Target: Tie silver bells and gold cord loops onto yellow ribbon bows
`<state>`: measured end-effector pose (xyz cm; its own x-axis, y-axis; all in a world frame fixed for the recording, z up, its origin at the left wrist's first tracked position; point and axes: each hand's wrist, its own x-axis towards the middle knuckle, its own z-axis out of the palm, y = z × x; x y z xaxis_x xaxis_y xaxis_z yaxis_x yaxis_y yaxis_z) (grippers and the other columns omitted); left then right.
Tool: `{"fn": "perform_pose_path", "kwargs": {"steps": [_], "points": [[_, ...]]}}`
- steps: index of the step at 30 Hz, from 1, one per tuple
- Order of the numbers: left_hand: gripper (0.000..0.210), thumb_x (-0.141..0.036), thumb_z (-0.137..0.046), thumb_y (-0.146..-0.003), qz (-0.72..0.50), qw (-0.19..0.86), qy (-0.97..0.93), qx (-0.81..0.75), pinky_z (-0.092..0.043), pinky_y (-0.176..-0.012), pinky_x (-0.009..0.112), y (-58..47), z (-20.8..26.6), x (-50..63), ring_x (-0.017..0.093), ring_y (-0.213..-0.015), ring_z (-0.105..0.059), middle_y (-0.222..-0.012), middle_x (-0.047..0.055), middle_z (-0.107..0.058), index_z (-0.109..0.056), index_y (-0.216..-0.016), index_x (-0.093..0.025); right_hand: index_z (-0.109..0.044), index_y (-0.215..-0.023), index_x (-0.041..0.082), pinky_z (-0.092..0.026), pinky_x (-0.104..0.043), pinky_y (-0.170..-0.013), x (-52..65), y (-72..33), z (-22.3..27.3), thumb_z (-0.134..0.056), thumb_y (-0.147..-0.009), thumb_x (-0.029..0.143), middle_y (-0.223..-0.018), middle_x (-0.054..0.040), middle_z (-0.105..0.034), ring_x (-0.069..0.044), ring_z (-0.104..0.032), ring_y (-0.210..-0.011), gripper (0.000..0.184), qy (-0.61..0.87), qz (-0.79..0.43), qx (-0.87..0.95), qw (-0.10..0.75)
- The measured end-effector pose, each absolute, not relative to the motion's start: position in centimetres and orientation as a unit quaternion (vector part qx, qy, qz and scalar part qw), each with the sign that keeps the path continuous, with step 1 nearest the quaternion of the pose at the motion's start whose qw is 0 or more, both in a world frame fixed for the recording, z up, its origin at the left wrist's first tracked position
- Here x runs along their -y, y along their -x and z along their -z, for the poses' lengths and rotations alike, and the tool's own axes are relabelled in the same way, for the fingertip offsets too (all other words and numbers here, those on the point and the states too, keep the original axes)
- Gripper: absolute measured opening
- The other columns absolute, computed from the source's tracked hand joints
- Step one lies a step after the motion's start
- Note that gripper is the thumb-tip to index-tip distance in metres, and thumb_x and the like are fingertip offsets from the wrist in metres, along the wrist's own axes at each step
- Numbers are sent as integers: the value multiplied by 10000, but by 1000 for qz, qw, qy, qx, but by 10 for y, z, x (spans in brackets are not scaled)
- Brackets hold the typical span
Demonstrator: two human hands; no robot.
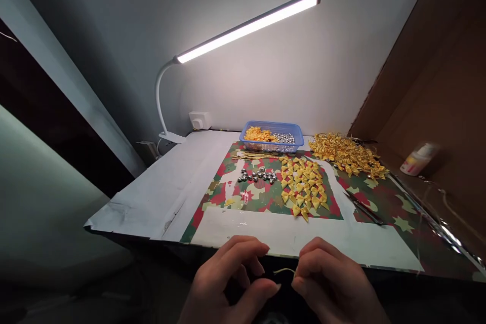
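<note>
In front of the table's near edge, my right hand (330, 278) pinches a short, thin yellowish cord (284, 270). The cord's loose end points toward my left hand (228, 278), which is curved with thumb and fingertips apart and holds nothing I can see. Beyond the hands, yellow ribbon bows (301, 182) lie in rough rows on the camouflage-patterned sheet (212, 197). To the left of the bows is a cluster of small shiny silver balls (258, 175). Behind these lies a bundle of thin gold cords (258, 155).
A blue basket (299, 137) at the back holds more bows and silver beads. Right of it is a heap of gold-corded bows (345, 154). Tweezers (364, 207) lie on the right, near a white bottle (417, 160). A lit lamp (250, 27) hangs over the table.
</note>
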<state>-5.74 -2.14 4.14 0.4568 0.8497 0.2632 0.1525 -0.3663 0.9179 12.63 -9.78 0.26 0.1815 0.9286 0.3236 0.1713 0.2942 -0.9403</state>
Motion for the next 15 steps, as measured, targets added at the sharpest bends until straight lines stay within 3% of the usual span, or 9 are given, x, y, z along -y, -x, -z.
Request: {"fn": "perform_pose_path", "kwargs": {"steps": [6,12,15], "points": [[116,-129,-727,-821,-334,427,-767,-344,-508,-545,203,52,-29,13,149,-575,-641,-717,-15,-720,-745,-812,-244,-565,-766,251,-349,-206,-569,89,-124,-7,-614,-899,127,-753,58,-511,-96,-469,-626,189,512,-276,585,565],[201,-183,-642,-906,-323,439,-768,-336,-474,-569,215,56,-24,8,143,-584,-582,-676,-16,-641,-659,-710,-224,-578,-731,236,-337,-215,-549,82,-119,-6,-638,-886,147,-745,52,-514,-92,-449,-605,188,525,-282,578,557],[229,-279,-662,-911,-320,542,-692,-353,-472,-609,233,58,-28,7,156,-645,-553,-739,-3,-610,-639,-692,-216,-670,-751,235,-358,-234,-558,79,-115,-7,-655,-890,219,-757,25,-569,-103,-476,-610,141,531,-317,550,561]]}}
